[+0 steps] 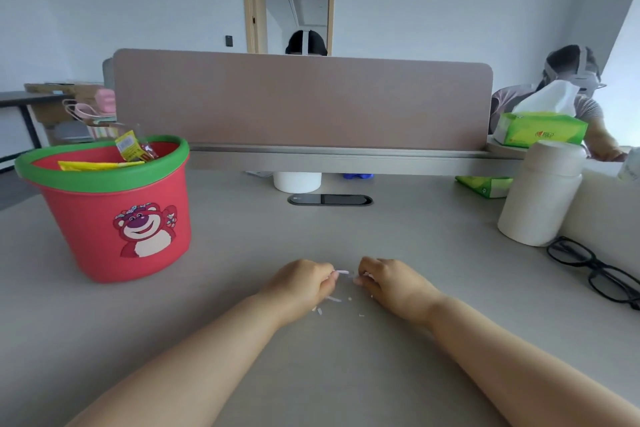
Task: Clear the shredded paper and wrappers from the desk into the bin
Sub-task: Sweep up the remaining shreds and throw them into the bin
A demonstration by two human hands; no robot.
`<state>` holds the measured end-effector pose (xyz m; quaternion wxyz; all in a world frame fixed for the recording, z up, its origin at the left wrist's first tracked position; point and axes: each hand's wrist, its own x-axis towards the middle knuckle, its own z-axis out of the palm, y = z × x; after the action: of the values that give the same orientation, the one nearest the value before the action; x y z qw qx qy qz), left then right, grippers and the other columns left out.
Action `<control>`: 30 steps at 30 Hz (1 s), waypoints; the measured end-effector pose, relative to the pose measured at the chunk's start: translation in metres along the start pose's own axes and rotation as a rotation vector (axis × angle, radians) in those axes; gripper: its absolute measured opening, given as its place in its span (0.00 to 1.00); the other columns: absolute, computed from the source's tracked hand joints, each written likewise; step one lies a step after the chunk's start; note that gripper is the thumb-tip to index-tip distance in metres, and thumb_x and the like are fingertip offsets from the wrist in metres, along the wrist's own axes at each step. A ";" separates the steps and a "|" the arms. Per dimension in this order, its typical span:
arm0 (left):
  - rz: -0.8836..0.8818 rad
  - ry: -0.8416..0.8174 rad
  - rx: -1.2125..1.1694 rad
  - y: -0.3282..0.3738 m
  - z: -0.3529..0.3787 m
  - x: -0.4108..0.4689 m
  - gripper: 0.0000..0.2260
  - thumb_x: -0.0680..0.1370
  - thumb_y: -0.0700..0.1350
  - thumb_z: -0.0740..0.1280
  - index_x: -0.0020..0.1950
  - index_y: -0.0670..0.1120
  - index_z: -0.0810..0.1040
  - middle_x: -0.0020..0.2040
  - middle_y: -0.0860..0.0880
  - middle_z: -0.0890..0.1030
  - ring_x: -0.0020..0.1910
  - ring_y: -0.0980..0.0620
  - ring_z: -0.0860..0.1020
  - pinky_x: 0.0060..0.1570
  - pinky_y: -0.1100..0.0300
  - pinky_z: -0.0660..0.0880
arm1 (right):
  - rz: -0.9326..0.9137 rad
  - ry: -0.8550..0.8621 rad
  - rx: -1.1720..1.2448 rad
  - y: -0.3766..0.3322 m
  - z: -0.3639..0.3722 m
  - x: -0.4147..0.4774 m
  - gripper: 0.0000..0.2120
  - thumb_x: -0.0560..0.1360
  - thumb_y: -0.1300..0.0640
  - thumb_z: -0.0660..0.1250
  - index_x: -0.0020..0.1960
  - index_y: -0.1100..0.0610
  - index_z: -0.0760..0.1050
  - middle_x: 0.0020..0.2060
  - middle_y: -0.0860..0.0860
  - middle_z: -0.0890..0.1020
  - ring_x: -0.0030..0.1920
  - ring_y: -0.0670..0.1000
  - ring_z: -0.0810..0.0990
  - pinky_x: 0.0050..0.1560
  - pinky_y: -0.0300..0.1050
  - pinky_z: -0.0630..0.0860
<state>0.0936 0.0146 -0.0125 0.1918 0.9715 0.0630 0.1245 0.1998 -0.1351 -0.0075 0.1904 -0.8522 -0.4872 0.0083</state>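
While L hand point(304, 282) & R hand point(393, 282) pinch paper strip point(343, 272) w/ fingers point(327, 282), it runs L-R.

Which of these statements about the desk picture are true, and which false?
1. The red bin stands on the desk's left side. True.
2. The bin is empty. False: wrappers lie inside it.
3. The left hand and the right hand both pinch paper scraps. True.
4. The glasses lie beside the bin. False: the glasses lie at the right, near the white bottle.
5. No paper remains on the desk. False: loose bits lie under the hands.
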 end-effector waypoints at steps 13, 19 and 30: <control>0.024 0.492 0.073 -0.016 -0.137 -0.033 0.21 0.79 0.47 0.56 0.27 0.52 0.56 0.22 0.53 0.60 0.22 0.53 0.60 0.30 0.56 0.51 | -0.168 0.232 0.303 -0.092 -0.041 0.051 0.07 0.77 0.55 0.59 0.41 0.55 0.66 0.25 0.44 0.66 0.26 0.44 0.65 0.30 0.31 0.66; -0.074 0.713 0.267 -0.056 -0.236 -0.037 0.14 0.80 0.44 0.56 0.35 0.41 0.70 0.25 0.51 0.64 0.24 0.48 0.63 0.34 0.54 0.61 | -0.234 0.258 0.396 -0.145 -0.055 0.097 0.09 0.77 0.53 0.58 0.43 0.58 0.67 0.29 0.47 0.70 0.32 0.53 0.72 0.37 0.44 0.70; -0.472 0.097 0.159 -0.140 -0.277 -0.039 0.16 0.75 0.59 0.62 0.45 0.45 0.76 0.40 0.48 0.74 0.40 0.50 0.71 0.39 0.58 0.66 | -0.405 0.367 0.428 -0.231 -0.065 0.169 0.17 0.77 0.54 0.59 0.51 0.71 0.70 0.29 0.53 0.72 0.35 0.57 0.71 0.28 0.35 0.64</control>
<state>-0.0281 0.2353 0.1728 0.1351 0.9347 0.3070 0.1175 0.1108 0.0899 0.1590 0.4473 -0.6662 -0.5912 -0.0810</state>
